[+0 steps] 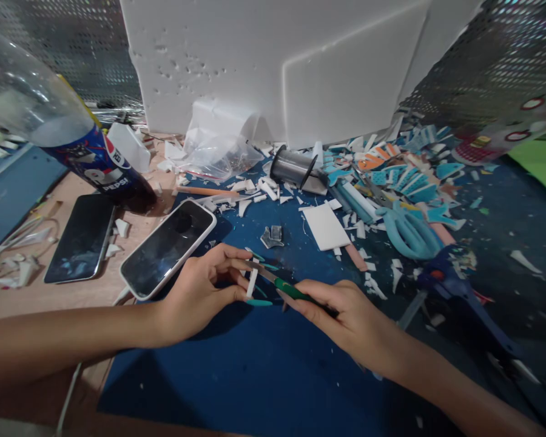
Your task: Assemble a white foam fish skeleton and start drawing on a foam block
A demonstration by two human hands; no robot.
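Observation:
My left hand (200,291) pinches a small foam piece (252,281), a white strip with thin teal parts at its ends, between thumb and fingers. My right hand (341,306) grips a green-handled knife (295,287) that looks like a craft knife. Its metal blade points left and reaches the foam piece near my left fingertips; whether it touches or cuts is hard to make out. Both hands are above a blue mat (255,376). Just beyond them lie small dark grey pieces (272,237) and a white foam rectangle (326,226).
A phone in a white case (168,249), a dark phone (82,240) and a Pepsi bottle (100,164) stand left. Behind are a wire spool (293,169) and a plastic bag (222,145). Right are blue scissors (412,233), a dark blue glue gun (468,303) and foam scraps.

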